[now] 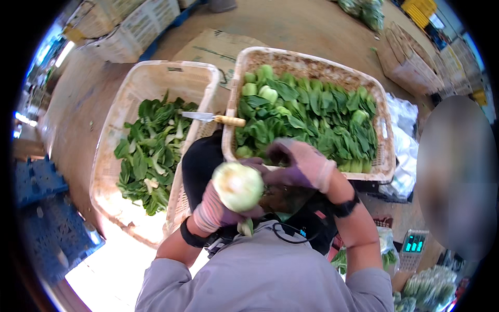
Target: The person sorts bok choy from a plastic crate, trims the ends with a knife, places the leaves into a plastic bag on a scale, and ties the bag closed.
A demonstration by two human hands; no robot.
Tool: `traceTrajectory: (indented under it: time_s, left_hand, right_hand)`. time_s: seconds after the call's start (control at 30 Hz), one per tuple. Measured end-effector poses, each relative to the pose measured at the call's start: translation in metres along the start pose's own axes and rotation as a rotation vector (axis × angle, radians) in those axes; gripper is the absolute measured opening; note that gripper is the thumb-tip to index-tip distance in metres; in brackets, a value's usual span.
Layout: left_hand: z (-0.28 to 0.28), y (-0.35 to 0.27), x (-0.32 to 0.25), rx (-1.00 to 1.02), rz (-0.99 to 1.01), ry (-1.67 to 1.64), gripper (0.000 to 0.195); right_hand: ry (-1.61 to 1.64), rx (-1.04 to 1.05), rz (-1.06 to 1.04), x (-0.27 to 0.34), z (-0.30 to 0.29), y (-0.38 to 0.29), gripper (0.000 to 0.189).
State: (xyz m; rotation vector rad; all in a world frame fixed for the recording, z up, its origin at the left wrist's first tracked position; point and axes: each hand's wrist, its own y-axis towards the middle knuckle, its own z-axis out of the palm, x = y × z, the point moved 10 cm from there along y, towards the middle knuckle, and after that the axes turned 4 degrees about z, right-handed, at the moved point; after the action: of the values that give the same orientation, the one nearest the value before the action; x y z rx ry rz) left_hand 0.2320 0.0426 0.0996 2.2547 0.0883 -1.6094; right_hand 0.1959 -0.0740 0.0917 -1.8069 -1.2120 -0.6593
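My left hand [213, 213], in a pink and purple work glove, grips a head of bok choy [238, 186] above my lap. Its pale cut base faces up at me, and the leaves beneath are mostly hidden. Just right of it is my right hand [302, 163], gloved alike and blurred, fingers curved and apart, with nothing visible in them. It hovers at the near rim of a plastic crate [312, 58] packed with bok choy [308, 113]. A knife [218, 118] with a wooden handle lies across the adjoining rims of this crate and the left one.
The left crate [128, 85] holds loose trimmed leaves [152, 156]. Blue plastic pallets [46, 218] stand at far left. White plastic bags [401, 144] lie right of the packed crate. A digital scale [414, 245] and bagged greens [429, 284] are at lower right, near a blurred person [456, 175].
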Motion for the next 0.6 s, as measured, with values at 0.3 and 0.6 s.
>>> traceTrajectory:
  time_s: [0.3,0.6]
  left_hand:
    - [-0.128,-0.105,-0.006,-0.617,-0.066,0.011,0.036]
    - [-0.157,-0.161,-0.019,-0.769,-0.296,0.211,0.059]
  right_hand:
    - [-0.644,-0.312,0.024,-0.002,0.061,0.169,0.045]
    - [0.409,0.056,-0.265,0.1,0.106,0.072,0.028]
